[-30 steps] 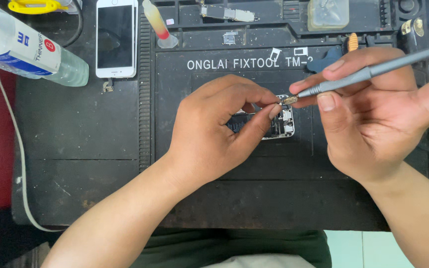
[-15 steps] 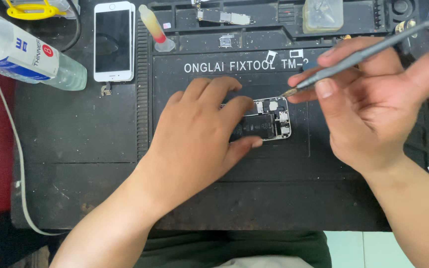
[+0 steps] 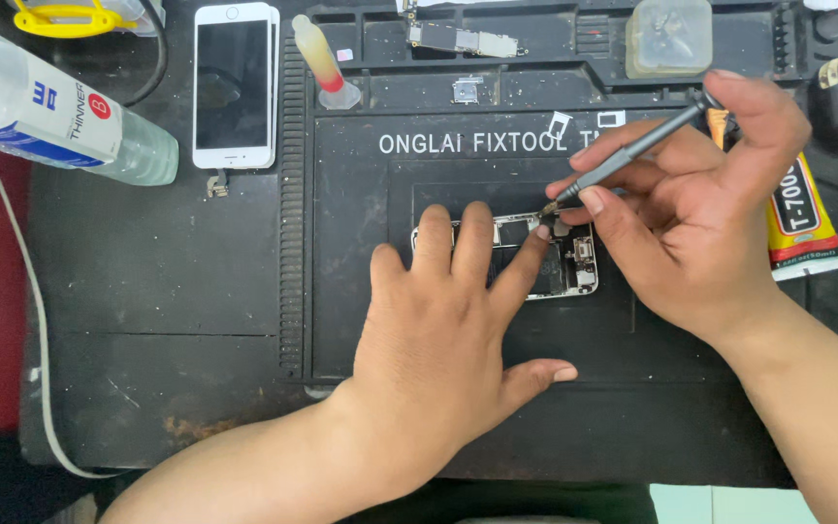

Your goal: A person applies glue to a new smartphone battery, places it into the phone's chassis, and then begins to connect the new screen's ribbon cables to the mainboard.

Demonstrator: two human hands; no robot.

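An opened phone body with bare inner parts lies on the black repair mat. My left hand lies flat over its left half, fingers spread, index tip pressing near the top edge. My right hand grips a slim grey screwdriver like a pen. Its tip touches the phone's upper edge right beside my left index finger.
A white phone screen lies face up at the back left, next to a clear plastic bottle. A small dropper tube, a circuit board and a clear box sit along the back. A yellow glue tube lies at the right.
My left hand has flattened and spread over the phone body. The screwdriver has swung round so its tip now rests on the phone's top edge.
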